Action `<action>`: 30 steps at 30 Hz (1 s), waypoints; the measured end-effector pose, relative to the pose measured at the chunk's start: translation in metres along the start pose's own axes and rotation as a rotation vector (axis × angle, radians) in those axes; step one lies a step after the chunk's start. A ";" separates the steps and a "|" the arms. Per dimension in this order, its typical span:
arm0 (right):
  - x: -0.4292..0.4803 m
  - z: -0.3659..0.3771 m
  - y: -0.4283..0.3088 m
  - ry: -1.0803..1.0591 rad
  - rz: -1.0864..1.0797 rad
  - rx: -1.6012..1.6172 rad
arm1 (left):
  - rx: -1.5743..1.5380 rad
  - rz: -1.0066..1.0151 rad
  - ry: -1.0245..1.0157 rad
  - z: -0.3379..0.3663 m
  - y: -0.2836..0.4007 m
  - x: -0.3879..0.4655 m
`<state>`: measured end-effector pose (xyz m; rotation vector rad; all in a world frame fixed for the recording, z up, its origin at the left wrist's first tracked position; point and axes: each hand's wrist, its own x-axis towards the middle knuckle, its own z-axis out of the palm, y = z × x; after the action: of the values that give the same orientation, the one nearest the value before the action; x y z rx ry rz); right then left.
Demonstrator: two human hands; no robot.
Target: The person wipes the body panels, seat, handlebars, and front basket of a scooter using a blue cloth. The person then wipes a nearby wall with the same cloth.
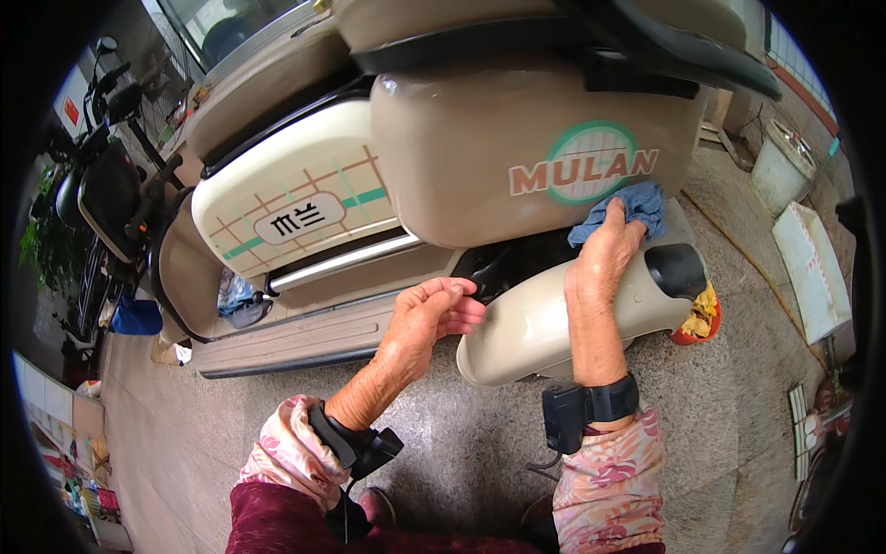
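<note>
My right hand (606,256) presses a crumpled blue cloth (651,201) against the lower rear corner of a beige side panel (457,159) marked MULAN. The panel belongs to an electric tricycle. Below it my right forearm crosses over the glossy beige rear fender (533,305), which has a black piece (675,270) at its back end. Loosely curled and empty, my left hand (432,315) hovers by the fender's front end. Whether its fingertips touch the fender I cannot tell. The cloth hides part of the panel's lower edge.
Left of the panel are a cream seat-side panel (297,187) with a plaid print and a footboard (297,339) with fabric items (239,301) on it. An orange-red container (699,325) stands behind the fender. A bucket (782,166), a white box (810,270) and a long stick (754,270) lie rightward.
</note>
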<state>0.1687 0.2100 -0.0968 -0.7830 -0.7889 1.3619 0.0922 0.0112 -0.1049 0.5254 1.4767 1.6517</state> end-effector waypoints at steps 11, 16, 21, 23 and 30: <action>-0.087 0.034 0.027 0.000 0.120 0.199 | -0.088 -0.003 0.091 -0.040 -0.003 -0.009; -0.117 0.040 0.038 -0.106 0.398 0.350 | -0.186 0.032 0.164 -0.057 -0.004 -0.016; -0.147 0.042 0.034 -0.418 0.963 0.503 | -0.336 0.053 0.182 -0.067 -0.013 -0.018; -0.152 0.039 0.025 -0.663 1.099 0.603 | -0.485 0.087 0.165 -0.068 -0.018 -0.020; -0.146 0.036 0.015 -0.904 0.961 0.397 | -0.640 -0.018 -0.126 -0.068 -0.021 -0.027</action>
<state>0.1232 0.0664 -0.0948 -0.1504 -0.7813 2.7343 0.0620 -0.0522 -0.1339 0.2472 0.7879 1.9122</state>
